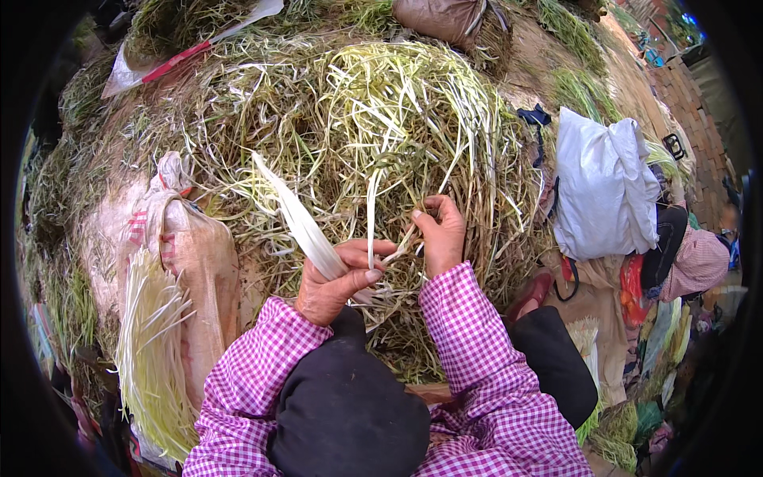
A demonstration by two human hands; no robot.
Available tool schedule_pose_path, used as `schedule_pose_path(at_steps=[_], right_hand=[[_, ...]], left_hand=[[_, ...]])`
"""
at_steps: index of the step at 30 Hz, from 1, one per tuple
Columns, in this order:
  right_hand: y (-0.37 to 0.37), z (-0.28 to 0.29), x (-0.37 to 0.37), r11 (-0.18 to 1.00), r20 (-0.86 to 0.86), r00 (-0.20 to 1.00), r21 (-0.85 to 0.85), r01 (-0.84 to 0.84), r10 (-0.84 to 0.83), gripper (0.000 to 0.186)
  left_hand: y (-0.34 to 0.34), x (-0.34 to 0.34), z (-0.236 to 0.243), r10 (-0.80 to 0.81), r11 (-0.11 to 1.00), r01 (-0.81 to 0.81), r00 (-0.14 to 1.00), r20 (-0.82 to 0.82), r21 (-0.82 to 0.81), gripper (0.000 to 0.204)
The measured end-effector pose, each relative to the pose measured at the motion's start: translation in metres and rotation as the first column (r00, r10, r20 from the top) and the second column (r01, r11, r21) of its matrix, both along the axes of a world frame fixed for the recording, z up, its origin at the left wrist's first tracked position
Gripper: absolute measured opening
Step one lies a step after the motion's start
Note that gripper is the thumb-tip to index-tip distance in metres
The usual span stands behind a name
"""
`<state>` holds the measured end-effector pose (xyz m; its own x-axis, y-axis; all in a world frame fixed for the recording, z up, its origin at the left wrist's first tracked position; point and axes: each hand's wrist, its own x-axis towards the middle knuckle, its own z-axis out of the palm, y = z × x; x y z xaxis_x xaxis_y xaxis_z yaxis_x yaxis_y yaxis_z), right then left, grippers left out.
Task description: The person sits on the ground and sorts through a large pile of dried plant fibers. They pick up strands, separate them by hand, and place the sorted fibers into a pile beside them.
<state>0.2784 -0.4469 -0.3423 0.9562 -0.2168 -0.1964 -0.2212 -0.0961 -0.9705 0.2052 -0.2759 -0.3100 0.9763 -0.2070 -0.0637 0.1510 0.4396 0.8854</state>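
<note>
My left hand (342,274) is closed round a bundle of long white leek-like stalks (300,219), whose pale ends stick out up and to the left. Between its thumb and fingers it also grips the lower end of a single thin white stalk (371,215). To its right, my right hand (443,236) pinches a thin, partly withered stalk (405,240) between thumb and forefinger. Both hands are over a large heap of stalks (413,103), yellow-white on top with dry, brownish-green leaves below and around.
At the left, a sorted bunch of pale stalks (151,350) lies against a stuffed beige woven sack (203,254). A white sack (600,183) stands at the right, near another person's checked sleeve (699,258). A brown bundle (445,20) lies at the far side.
</note>
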Motion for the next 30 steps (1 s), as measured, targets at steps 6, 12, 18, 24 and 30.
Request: schedule_pose_path(at_steps=[6,12,18,24,30], right_hand=[[-0.017,-0.026,0.016,0.816,0.086,0.964,-0.554,-0.163,0.251,0.011],[-0.034,-0.041,0.016,0.550,-0.018,0.914,-0.794,-0.259,0.405,0.015],[-0.036,-0.044,0.017,0.298,-0.150,0.831,-0.887,-0.352,0.535,0.015],[-0.010,0.026,-0.008,0.000,-0.320,0.807,-0.930,-0.368,0.496,0.023],[0.030,0.057,-0.050,0.746,0.393,0.690,-0.581,-0.326,0.608,0.027]], left_hand=[[0.020,-0.027,0.034,0.179,0.983,-0.174,0.977,0.113,-0.055,0.011],[0.064,-0.019,0.060,0.528,0.845,-0.493,0.832,0.170,-0.207,0.010],[0.165,-0.002,0.106,0.655,0.735,-0.531,0.717,0.239,-0.421,0.019],[0.148,0.022,0.107,0.634,0.749,-0.592,0.771,0.060,-0.297,0.013],[0.102,0.039,0.073,0.564,0.773,-0.576,0.816,-0.128,-0.266,0.010]])
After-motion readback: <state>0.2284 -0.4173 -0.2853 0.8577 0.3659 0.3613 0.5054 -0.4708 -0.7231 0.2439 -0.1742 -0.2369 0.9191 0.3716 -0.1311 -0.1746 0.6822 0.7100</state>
